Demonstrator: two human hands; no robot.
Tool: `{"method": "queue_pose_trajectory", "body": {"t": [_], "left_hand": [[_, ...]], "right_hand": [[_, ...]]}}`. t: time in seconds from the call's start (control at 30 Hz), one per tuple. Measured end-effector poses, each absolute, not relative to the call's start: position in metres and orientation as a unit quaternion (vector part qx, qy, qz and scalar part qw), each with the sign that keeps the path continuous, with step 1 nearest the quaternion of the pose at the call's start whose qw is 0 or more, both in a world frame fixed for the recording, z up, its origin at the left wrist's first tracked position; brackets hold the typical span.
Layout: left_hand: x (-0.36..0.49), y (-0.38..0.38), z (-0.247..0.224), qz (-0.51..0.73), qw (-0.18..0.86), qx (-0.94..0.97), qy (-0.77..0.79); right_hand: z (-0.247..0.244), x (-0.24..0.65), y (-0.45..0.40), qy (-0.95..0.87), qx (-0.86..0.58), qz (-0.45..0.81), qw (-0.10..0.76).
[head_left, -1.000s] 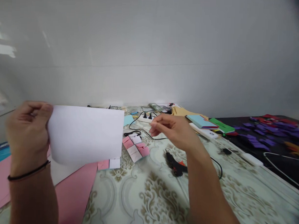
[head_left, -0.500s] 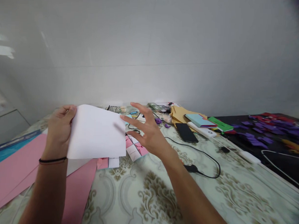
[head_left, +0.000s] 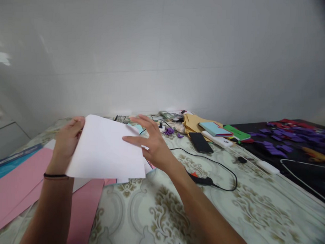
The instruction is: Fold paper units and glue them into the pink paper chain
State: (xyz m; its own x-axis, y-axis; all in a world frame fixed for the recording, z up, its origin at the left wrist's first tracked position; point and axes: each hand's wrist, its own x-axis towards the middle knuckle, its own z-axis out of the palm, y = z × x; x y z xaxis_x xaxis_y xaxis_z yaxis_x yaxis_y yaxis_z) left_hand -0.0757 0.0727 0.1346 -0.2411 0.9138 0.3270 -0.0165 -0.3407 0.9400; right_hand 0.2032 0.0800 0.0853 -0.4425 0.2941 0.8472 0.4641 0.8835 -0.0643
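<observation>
Head | white paper (head_left: pixel 105 152): smooth, plain, bowed at left | left fingers (head_left: pixel 77 124): pinching its edge | right fingers (head_left: pixel 135 140): spread

The sheet (head_left: pixel 108 148) is looking plain white, the long papers (head_left: pixel 21 184) are showing pink, the counter (head_left: pixel 127 220) is rocking olive-brown scrolls over pale green, those scraps (head_left: pixel 275 149) are popping purple and red.

The light is soft and a bit gray, with shiny white spots on the wall (head_left: pixel 122 46) at the far left and top, while the paper (head_left: pixel 105 152) looks bright, the right fingers (head_left: pixel 135 140) look a little blurry, and the top right corner goes dark.
</observation>
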Motion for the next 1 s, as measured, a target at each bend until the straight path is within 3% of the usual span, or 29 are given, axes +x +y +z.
{"method": "queue_pose_trajectory", "body": {"t": [0.1,0.17,0.23,0.3,0.5,0.77,1.0], "left_hand": [[-0.090,0.073,0.136,0.574,0.320,0.554,0.511],[-0.093,0.065,0.141,0.487,0.223,0.642,0.549],[-0.085,0.050,0.144,0.408,0.158,0.745,0.503],[-0.066,0.033,0.144,0.338,0.166,0.836,0.400],[-0.003,0.009,0.133,0.356,0.121,0.842,0.387],[-0.003,0.006,0.132,0.449,0.228,0.748,0.433],[0.001,0.001,0.134,0.466,0.123,0.799,0.359]], "right_hand": [[0.101,0.217,0.070,-0.854,-0.200,-0.034,0.479],[0.111,0.228,0.062,-0.863,-0.211,0.018,0.458],[0.119,0.236,0.052,-0.865,-0.243,0.040,0.436],[0.124,0.241,0.042,-0.867,-0.262,0.057,0.419],[0.132,0.241,0.026,-0.840,-0.318,0.137,0.418],[0.128,0.249,0.035,-0.681,-0.380,0.244,0.576],[0.127,0.247,0.036,-0.668,-0.340,0.239,0.618]]}}
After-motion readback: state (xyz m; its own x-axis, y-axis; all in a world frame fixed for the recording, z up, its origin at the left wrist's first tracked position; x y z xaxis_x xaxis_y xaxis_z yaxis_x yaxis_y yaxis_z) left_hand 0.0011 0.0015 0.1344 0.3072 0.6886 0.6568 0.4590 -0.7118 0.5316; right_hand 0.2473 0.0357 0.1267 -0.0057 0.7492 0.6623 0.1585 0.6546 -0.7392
